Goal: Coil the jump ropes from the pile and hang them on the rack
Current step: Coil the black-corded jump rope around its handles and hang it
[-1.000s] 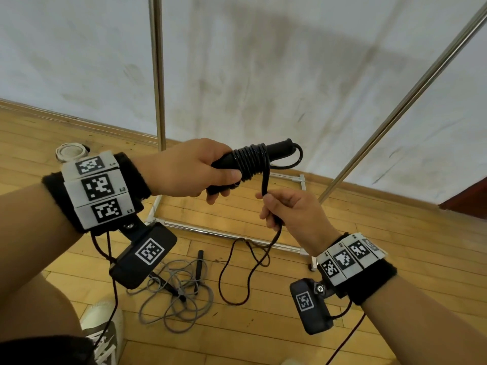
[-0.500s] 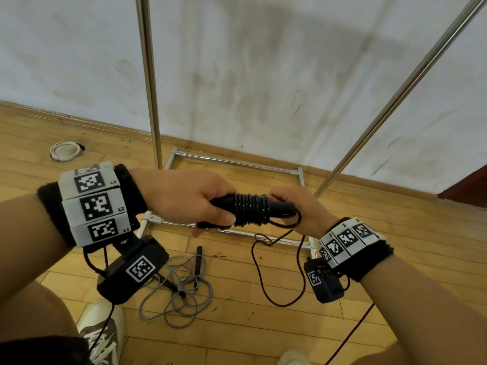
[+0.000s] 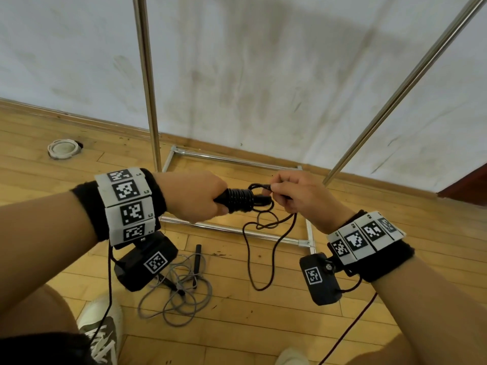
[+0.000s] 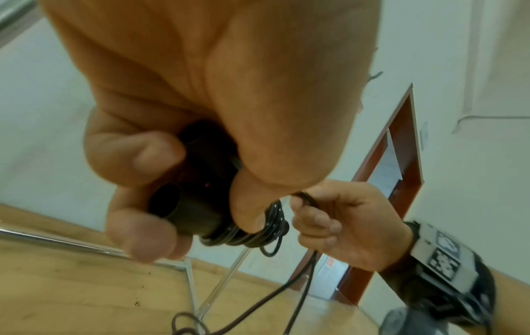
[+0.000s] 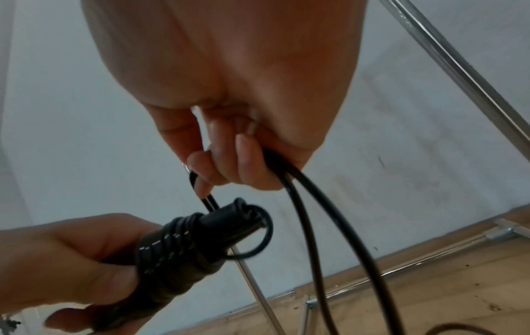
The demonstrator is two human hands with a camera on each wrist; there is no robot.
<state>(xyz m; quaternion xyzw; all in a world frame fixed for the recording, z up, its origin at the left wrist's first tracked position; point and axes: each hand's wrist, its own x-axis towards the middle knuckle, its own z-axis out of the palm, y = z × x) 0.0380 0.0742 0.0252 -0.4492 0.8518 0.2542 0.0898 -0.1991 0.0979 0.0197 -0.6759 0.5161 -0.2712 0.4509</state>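
Note:
My left hand [image 3: 196, 197] grips the two black handles [image 4: 186, 210] of a black jump rope, with several turns of cord [image 3: 241, 200] wound round them [image 5: 169, 247]. Just right of the handles, my right hand [image 3: 295, 196] pinches a small loop of the same cord [image 5: 198, 181] and holds two strands that hang down [image 5: 304, 204]. The loose cord [image 3: 263, 254] droops to the floor. A grey jump rope [image 3: 179, 293] with black handles lies tangled on the floor below my left wrist. The metal rack [image 3: 147, 83] stands before me; its top is out of view.
The rack's base frame [image 3: 237, 230] lies on the wooden floor under my hands, with a slanted pole [image 3: 400, 88] at right. A white round cap [image 3: 63, 148] sits at far left. My shoes [image 3: 102, 330] are at the bottom edge. A red door frame [image 4: 401, 158] is at right.
Both hands dropped lower with the rope. My right hand came up from below the handles to their right end and now pinches a small loop of cord there.

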